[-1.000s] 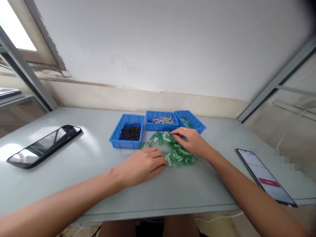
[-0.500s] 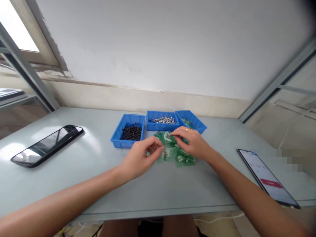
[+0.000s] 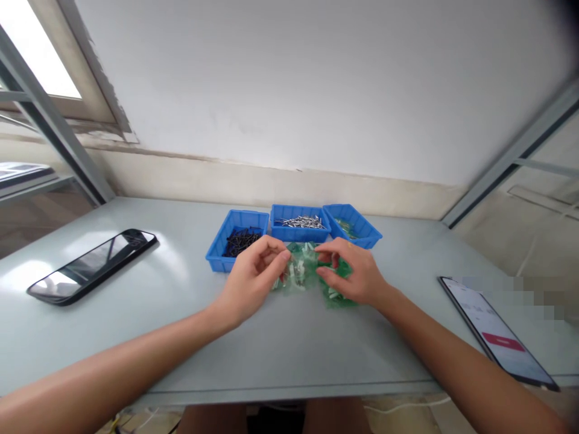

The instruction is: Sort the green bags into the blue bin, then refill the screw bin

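Note:
Several small green plastic bags [image 3: 297, 280] with white pieces inside lie in the middle of the table. My left hand [image 3: 254, 277] is at their left side, thumb and forefinger pinched together at the edge of a bag; the fingertips seem to grip that bag. On the right, my right hand [image 3: 355, 271] hovers over another green bag [image 3: 337, 299], its thumb and fingers apart with nothing visible between them. Behind the hands stand a blue bin [image 3: 219, 263] of black screws, a blue bin [image 3: 301, 234] of silver screws or nails, and an angled blue bin [image 3: 367, 235] with small yellowish-green contents.
A black phone [image 3: 93, 265] lies on the table [image 3: 289, 355] at the left. At the right, a second phone [image 3: 497, 331] shows a lit screen with a red button. Metal frame posts rise at both sides, and a wall is behind the bins.
My left hand has moved slightly left and up, its thumb and forefinger now closer together. The fingers of my right hand have come away from the upper green bag and spread.

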`<state>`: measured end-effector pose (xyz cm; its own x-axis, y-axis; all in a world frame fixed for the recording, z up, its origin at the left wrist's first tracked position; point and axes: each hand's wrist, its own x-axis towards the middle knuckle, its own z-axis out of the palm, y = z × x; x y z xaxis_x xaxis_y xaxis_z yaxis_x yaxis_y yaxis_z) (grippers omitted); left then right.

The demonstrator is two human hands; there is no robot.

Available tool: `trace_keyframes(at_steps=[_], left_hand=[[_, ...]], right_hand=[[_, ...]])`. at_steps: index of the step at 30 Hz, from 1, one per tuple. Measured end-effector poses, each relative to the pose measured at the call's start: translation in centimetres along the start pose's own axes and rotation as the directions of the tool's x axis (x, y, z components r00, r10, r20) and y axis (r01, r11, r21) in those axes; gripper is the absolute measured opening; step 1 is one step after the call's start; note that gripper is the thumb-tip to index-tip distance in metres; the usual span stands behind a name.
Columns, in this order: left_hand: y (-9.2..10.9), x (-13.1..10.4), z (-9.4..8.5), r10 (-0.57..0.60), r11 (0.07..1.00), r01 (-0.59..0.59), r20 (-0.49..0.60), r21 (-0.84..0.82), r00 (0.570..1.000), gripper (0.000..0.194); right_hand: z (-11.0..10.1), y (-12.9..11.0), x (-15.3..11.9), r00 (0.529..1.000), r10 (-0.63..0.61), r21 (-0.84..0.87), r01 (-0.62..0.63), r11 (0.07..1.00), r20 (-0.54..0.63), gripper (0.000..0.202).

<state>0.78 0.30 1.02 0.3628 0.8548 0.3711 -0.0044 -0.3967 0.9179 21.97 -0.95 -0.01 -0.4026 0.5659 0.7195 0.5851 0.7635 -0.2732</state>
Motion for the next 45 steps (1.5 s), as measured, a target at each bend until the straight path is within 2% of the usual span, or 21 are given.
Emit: trace_keyframes(at_steps=[2, 4, 7, 11, 14, 18, 22, 25, 33, 39, 45], left_hand=[[-0.1, 0.1, 0.0, 0.017, 1.0, -0.018, -0.03, -0.023, 0.999, 0.011], [-0.1, 0.2, 0.0, 0.027, 0.998, -0.03, -0.062, -0.047, 0.998, 0.011], [-0.2, 0.3, 0.0, 0.022, 0.997, -0.027, -0.078, -0.069, 0.997, 0.011], [-0.3, 0.3, 0.0, -0.002, 0.998, -0.001, -0.051, -0.058, 0.999, 0.011], [-0.4, 0.2, 0.1, -0.001, 0.999, 0.001, -0.007, -0.05, 1.0, 0.011], [-0.8, -0.1, 0.1, 0.073, 0.997, -0.073, 0.054, -0.015, 0.996, 0.037], [-1.0, -0.1, 0.0, 0.14, 0.982, -0.148, 0.076, 0.119, 0.987, 0.024], [-0.9, 0.0, 0.0, 0.161, 0.974, -0.169, 0.064, 0.149, 0.985, 0.024], [-0.5, -0.1, 0.1, 0.152, 0.977, -0.156, 0.035, 0.146, 0.988, 0.023], [-0.8, -0.1, 0.0, 0.157, 0.96, -0.155, 0.012, 0.233, 0.988, 0.019], [-0.7, -0.1, -0.1, 0.154, 0.954, -0.151, 0.006, 0.26, 0.988, 0.016]], right_hand=[[0.2, 0.2, 0.1, 0.984, 0.15, 0.096, -0.159, 0.983, 0.098, 0.029], [0.4, 0.3, 0.0, 0.96, 0.224, 0.222, -0.258, 0.94, 0.166, 0.033], [0.4, 0.1, -0.1, 0.941, 0.253, 0.364, -0.323, 0.874, 0.227, 0.03], [0.2, -0.6, 0.1, 0.927, 0.237, 0.352, -0.334, 0.874, 0.292, 0.011], [0.1, -0.9, 0.3, 0.939, 0.246, 0.365, -0.322, 0.874, 0.239, 0.012], [0.0, -0.6, 0.4, 0.944, 0.283, 0.402, -0.329, 0.854, 0.17, 0.017], [0.0, -0.5, 0.4, 0.947, 0.277, 0.389, -0.318, 0.864, 0.16, 0.015], [-0.1, -0.5, 0.4, 0.952, 0.268, 0.389, -0.306, 0.869, 0.15, 0.015], [-0.2, -0.5, 0.4, 0.94, 0.294, 0.385, -0.34, 0.858, 0.174, 0.014], [-0.2, -0.4, 0.3, 0.945, 0.288, 0.373, -0.326, 0.869, 0.157, 0.011], [-0.2, -0.5, 0.3, 0.929, 0.326, 0.357, -0.368, 0.859, 0.175, 0.014]])
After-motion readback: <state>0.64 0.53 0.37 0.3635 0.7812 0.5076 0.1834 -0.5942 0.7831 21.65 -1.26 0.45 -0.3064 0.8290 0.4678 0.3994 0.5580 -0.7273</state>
